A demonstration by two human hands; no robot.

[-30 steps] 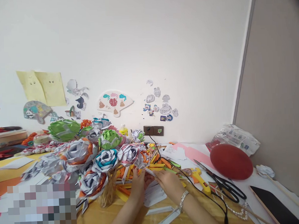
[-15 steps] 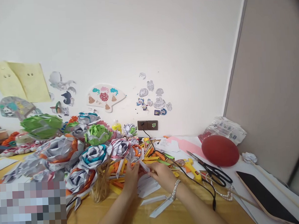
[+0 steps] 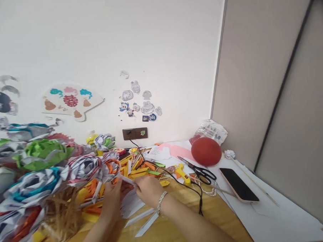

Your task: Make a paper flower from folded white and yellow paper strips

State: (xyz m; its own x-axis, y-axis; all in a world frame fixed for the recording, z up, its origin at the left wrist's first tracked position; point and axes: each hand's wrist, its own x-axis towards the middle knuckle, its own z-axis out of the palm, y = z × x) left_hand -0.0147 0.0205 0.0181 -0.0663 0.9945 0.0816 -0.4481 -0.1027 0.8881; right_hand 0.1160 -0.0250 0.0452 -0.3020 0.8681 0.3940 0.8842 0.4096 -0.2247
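Observation:
My left hand (image 3: 113, 196) and my right hand (image 3: 148, 190) are close together over the wooden table (image 3: 209, 226). A narrow folded strip of white paper (image 3: 128, 181) is pinched between them, with fingers of both hands on it. Just below lie a stack of white paper pieces (image 3: 131, 204) and two loose white strips (image 3: 146, 224). Orange and yellow folded strips (image 3: 138, 170) are heaped behind my hands. A silvery bracelet (image 3: 161, 203) circles my right wrist.
Large folded-paper flowers (image 3: 35, 183) crowd the left side, beside a bundle of brown strips (image 3: 62, 214). To the right are a yellow glue gun (image 3: 182, 174) with a black cable, scissors (image 3: 202, 173), a red balloon-like object (image 3: 206, 151) and a phone (image 3: 239, 184).
The view has turned to the right, so everything appears further left. Both hands still hold the strip, which now lies flatter between them.

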